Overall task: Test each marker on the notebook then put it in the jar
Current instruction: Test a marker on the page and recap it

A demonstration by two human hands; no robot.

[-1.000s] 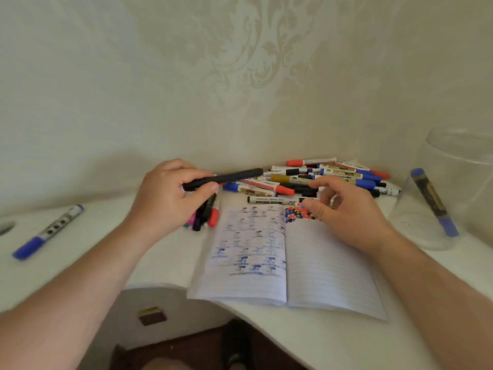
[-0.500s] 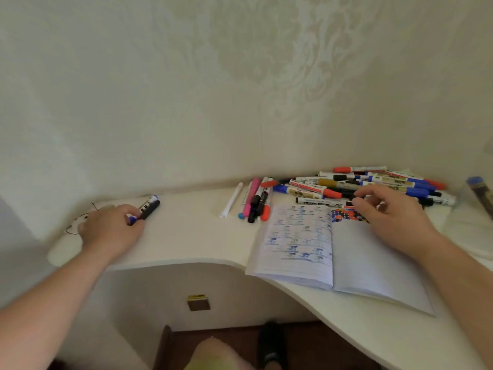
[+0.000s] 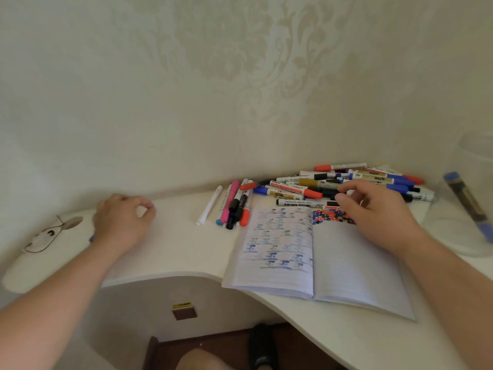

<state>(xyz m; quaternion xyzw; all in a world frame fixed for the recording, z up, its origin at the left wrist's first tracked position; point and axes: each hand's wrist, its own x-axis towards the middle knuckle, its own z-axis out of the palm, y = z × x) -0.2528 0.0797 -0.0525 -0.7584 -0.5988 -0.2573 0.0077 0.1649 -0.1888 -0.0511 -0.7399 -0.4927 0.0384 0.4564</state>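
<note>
An open lined notebook (image 3: 349,265) lies on the white desk, with blue scribbles on its left page and red, blue and black test dots at the top. My right hand (image 3: 378,217) rests on its top edge with fingers loosely bent, the tips beside the marker pile (image 3: 354,180) by the wall. My left hand (image 3: 122,222) lies far left on the desk with curled fingers. Under its wrist peeks the cap of a blue marker (image 3: 91,238); the rest of it is hidden. A clear jar (image 3: 453,236) at the right edge holds one blue-capped marker (image 3: 466,201).
A small bunch of pink, black and red pens (image 3: 234,206) and a white pen (image 3: 209,209) lie left of the notebook. At the desk's left end there is a cable hole (image 3: 72,222) with a thin wire (image 3: 45,241). The desk's curved front edge (image 3: 186,275) runs below.
My left hand carried a thin black marker from above the notebook to the far left of the desk. That marker is now out of sight under the hand. My right hand has stayed put.
</note>
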